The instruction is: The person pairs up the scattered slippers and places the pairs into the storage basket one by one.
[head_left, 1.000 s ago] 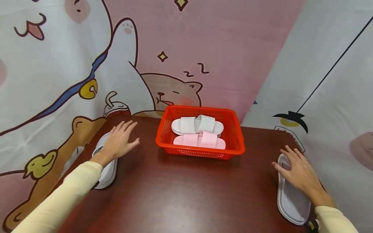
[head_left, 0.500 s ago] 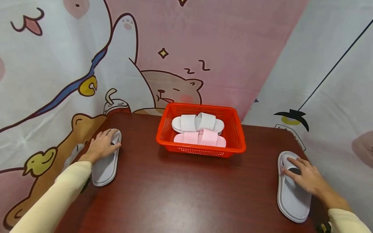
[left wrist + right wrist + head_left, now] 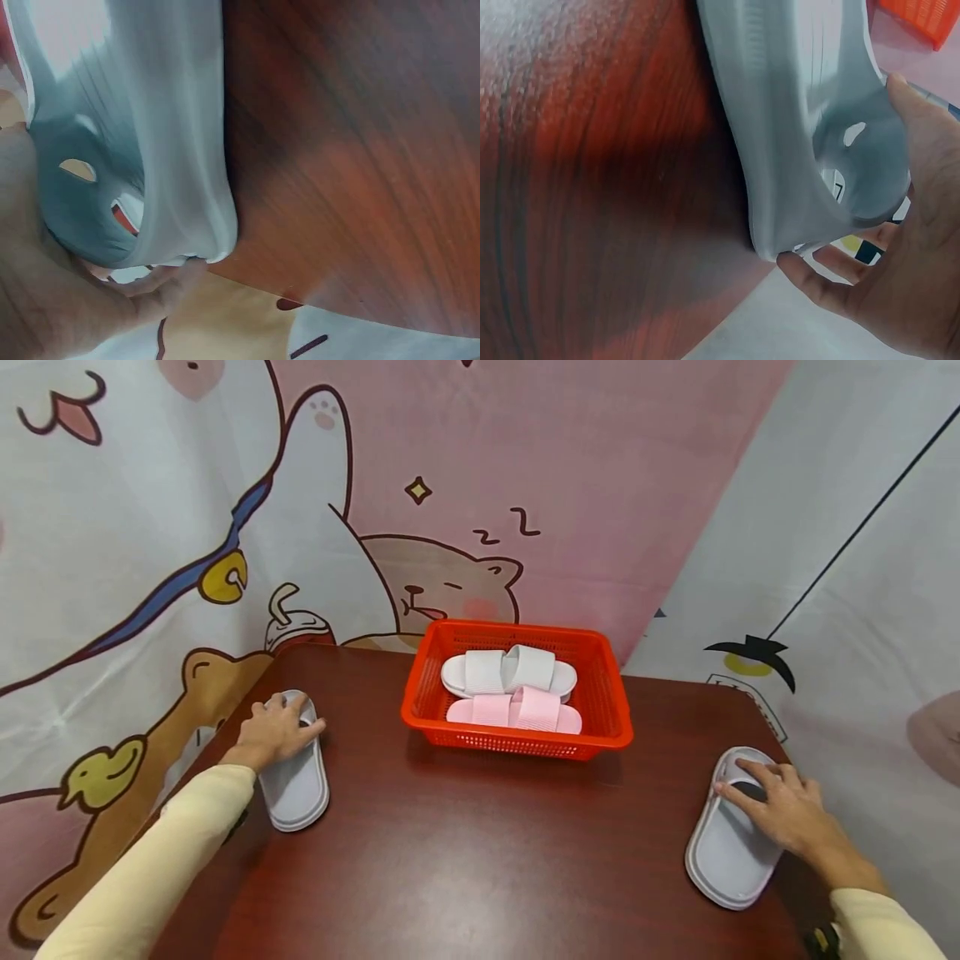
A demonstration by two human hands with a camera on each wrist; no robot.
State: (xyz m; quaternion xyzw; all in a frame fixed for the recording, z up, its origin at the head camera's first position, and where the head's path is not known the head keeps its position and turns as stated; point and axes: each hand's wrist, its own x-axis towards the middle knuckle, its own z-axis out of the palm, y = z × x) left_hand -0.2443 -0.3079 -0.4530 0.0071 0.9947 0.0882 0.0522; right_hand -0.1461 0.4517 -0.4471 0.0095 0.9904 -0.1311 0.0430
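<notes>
Near the table's left edge my left hand (image 3: pixel 277 732) grips a light grey slipper (image 3: pixel 296 793) over its strap. In the left wrist view, the thumb side of that hand (image 3: pixel 60 307) wraps the slipper's (image 3: pixel 180 142) toe end, and holes show in the strap. At the right edge my right hand (image 3: pixel 791 810) holds the other grey slipper (image 3: pixel 731 860) by its strap, heel toward me. The right wrist view has the fingers (image 3: pixel 821 285) curled under the slipper's (image 3: pixel 780 127) front and the thumb on the strap's far side.
A red plastic basket (image 3: pixel 517 743) stands at the back middle of the dark brown table (image 3: pixel 480 843). Inside lie white slippers (image 3: pixel 483 672) and pink slippers (image 3: pixel 491 711). A cartoon-printed cloth (image 3: pixel 585 485) hangs behind and along both sides.
Both hands have come down onto the grey slippers and taken hold. The left slipper has shifted right, and the right one has shifted left and turned a little.
</notes>
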